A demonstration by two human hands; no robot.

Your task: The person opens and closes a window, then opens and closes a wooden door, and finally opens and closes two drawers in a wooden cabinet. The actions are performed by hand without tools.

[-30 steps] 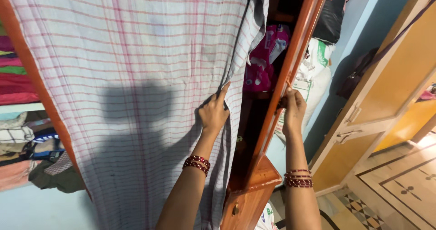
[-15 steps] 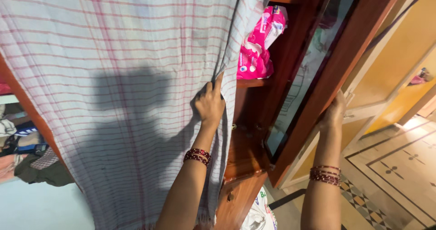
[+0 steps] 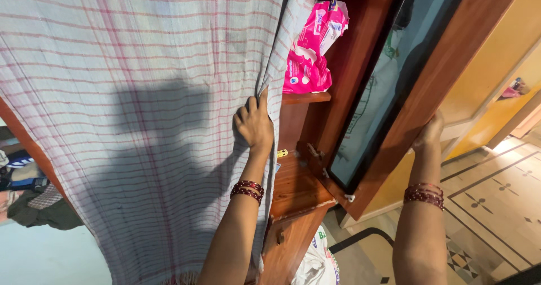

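A white cloth with thin red checks [image 3: 141, 110] hangs over the front of a wooden cupboard. My left hand [image 3: 255, 124] pinches the cloth's right edge and holds it aside. My right hand [image 3: 429, 134] grips the outer edge of the cupboard's glass-panelled wooden door [image 3: 406, 76], which stands swung wide. Behind the pulled cloth a bright pink plastic packet [image 3: 313, 48] lies on a wooden shelf [image 3: 307, 98]. Both wrists wear dark red bangles.
A lower wooden ledge [image 3: 298, 186] with a small yellow item on it sits under the shelf. Folded clothes [image 3: 28, 197] are stacked on shelves at the left. A white printed bag [image 3: 318, 262] lies on the patterned tiled floor [image 3: 496, 200]. A yellow door [image 3: 496, 65] stands at the right.
The cupboard door has swung from nearly edge-on to wide out, my right hand moving rightwards with it. My left hand has drawn the cloth edge slightly left, showing more of the pink packet and shelf.
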